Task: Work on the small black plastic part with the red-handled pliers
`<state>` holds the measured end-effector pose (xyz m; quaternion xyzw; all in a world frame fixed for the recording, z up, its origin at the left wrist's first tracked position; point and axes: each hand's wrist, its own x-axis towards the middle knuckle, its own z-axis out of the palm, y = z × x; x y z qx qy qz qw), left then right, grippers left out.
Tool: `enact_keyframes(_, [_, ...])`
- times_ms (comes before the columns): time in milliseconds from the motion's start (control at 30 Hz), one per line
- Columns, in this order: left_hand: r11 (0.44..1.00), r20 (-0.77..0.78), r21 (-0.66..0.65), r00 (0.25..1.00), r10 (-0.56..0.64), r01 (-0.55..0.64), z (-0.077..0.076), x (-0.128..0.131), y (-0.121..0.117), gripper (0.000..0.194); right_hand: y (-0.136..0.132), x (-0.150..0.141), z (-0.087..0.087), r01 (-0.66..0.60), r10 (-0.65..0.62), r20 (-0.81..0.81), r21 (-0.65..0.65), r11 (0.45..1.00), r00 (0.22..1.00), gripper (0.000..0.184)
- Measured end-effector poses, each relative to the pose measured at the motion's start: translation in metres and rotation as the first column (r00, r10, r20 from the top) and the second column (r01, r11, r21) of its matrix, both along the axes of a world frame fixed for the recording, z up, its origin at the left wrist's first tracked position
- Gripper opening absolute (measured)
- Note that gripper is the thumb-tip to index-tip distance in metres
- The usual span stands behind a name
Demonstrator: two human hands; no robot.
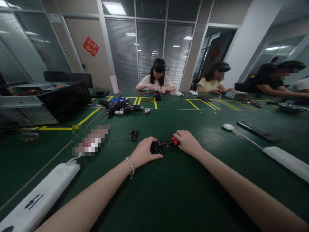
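Pliers point(169, 141) metal, handles point(176, 141) plastic; power strip point(45, 190) smooth plastic; tabletop point(183, 193) smooth, matt.

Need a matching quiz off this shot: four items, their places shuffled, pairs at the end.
1. red-handled dark metal pliers
2. small black irregular part
3. pale pink cylindrical bottle
4. black-and-grey boxy metal computer case

A. held in the left hand
B. at the picture's left edge
C. held in the right hand
D. upright near the flat green tabletop's far edge

Pairs: 1-C, 2-A, 3-D, 4-B
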<state>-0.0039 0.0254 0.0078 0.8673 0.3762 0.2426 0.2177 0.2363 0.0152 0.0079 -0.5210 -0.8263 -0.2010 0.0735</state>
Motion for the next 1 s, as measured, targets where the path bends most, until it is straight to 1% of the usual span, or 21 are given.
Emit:
enact_keyframes(167, [0.999, -0.036, 0.03, 0.999, 0.022, -0.02, 0.0001, 0.001, 0.0006, 0.06, -0.0012, -0.0009, 0.0011, 0.004, -0.004, -0.005, -0.006, 1.0, 1.0, 0.03])
enact_keyframes(367, [0.999, -0.046, -0.013, 0.998, 0.037, -0.037, 0.0039, 0.0, -0.0001, 0.057, -0.0011, -0.0003, -0.0002, 0.004, -0.004, -0.011, -0.003, 1.0, 1.0, 0.03])
enact_keyframes(500, [0.999, -0.039, -0.026, 0.999, 0.023, -0.024, 0.0034, -0.0003, 0.0008, 0.059, -0.0016, -0.0003, 0.0008, 0.001, -0.001, -0.007, 0.001, 1.0, 1.0, 0.03])
enact_keyframes(800, [0.999, -0.037, 0.033, 0.999, -0.024, 0.025, 0.0008, 0.0, 0.0024, 0.059, -0.0017, -0.0004, 0.0008, -0.006, 0.006, -0.008, 0.002, 1.0, 1.0, 0.033])
enact_keyframes(867, [1.0, -0.034, 0.021, 0.999, -0.016, 0.016, 0.0012, -0.0001, 0.0023, 0.058, -0.0012, 0.0001, 0.0, -0.004, 0.004, -0.008, 0.002, 1.0, 1.0, 0.033])
enact_keyframes(1000, [0.999, -0.025, -0.044, 0.999, 0.022, -0.023, 0.0017, -0.0007, 0.0016, 0.06, -0.0007, 0.001, -0.0006, -0.008, 0.008, -0.014, 0.006, 1.0, 1.0, 0.032])
